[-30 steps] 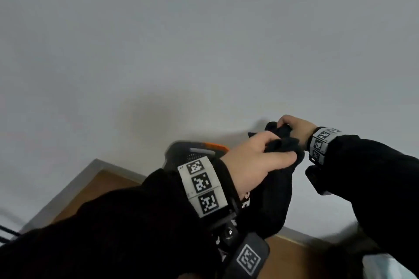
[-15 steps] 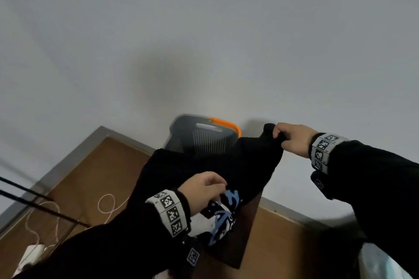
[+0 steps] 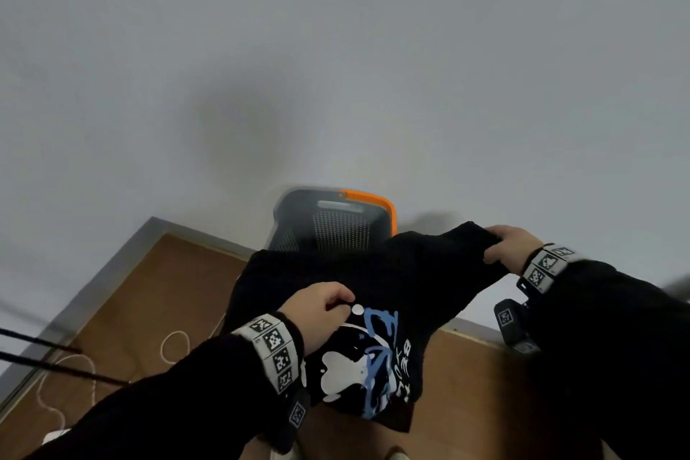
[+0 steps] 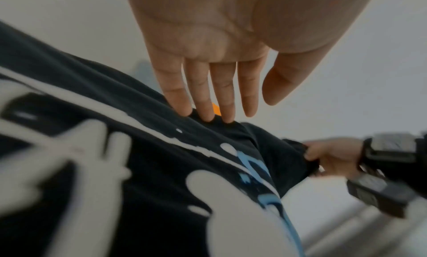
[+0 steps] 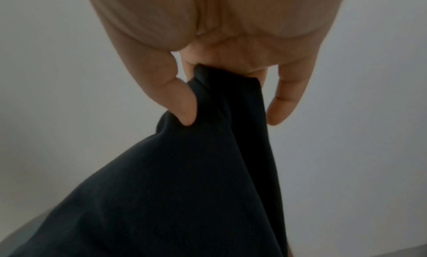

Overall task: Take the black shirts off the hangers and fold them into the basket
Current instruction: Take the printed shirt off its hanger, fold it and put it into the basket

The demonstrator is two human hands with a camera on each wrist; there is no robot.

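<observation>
A black shirt [image 3: 373, 273] with a white and blue print hangs stretched between my hands above the floor. My right hand [image 3: 511, 248] grips one bunched end of it, thumb and fingers closed on the cloth [image 5: 231, 100]. My left hand [image 3: 321, 306] lies over the shirt's middle, just above the print. In the left wrist view its fingers [image 4: 215, 89] are straight, and their tips touch a fold of the shirt [image 4: 161, 151]. Behind the shirt, against the wall, stands a grey basket [image 3: 336, 220] with an orange rim; the shirt hides its lower part. No hanger shows.
A wooden floor [image 3: 157, 302] with a grey skirting board [image 3: 112, 269] runs along the white wall. A white cord [image 3: 171, 344] loops on the floor at the left. Two thin black rods [image 3: 41, 355] reach in from the left edge.
A second ago both hands gripped the bunched shirt close together. My left hand has moved down and left, the shirt has spread out, and the basket shows behind it.
</observation>
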